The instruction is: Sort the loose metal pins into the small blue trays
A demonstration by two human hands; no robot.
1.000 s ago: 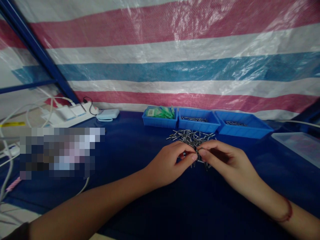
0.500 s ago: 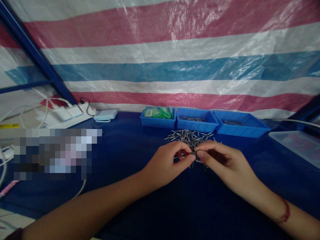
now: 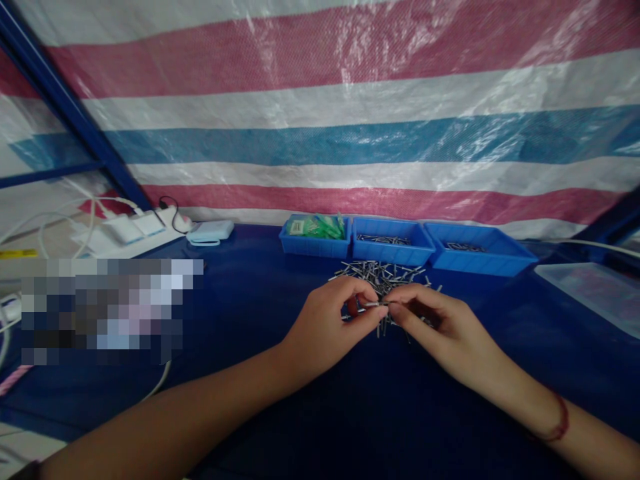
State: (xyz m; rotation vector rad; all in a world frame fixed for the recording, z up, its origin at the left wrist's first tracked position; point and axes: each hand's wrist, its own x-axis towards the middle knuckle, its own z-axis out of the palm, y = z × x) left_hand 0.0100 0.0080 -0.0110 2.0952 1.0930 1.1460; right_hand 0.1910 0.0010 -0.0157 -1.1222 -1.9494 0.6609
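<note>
My left hand [image 3: 333, 320] pinches one end of a slim metal pin [image 3: 373, 305] between thumb and fingertips. Facing it, my right hand [image 3: 450, 327] is closed at the other end of that pin, thumb against forefinger. The fingertips of both hands almost meet, just above the near side of a loose pile of slim metal pins [image 3: 373, 270]. These pins are dark and silvery, too small to tell whether they are rivets or screws. Part of the pile is hidden behind my fingers.
Behind the pile stand three blue bins: one with green packets [image 3: 320, 227], a middle bin [image 3: 395, 252] and a right bin [image 3: 500, 263] with metal pieces. A translucent lid or tray [image 3: 590, 293] lies right. Left are a power strip [image 3: 150, 223] and a light-blue case [image 3: 213, 232].
My hands have shifted slightly left and come closer together. A thin pin now shows between the fingertips more plainly. The bins and the pile have stayed put.
</note>
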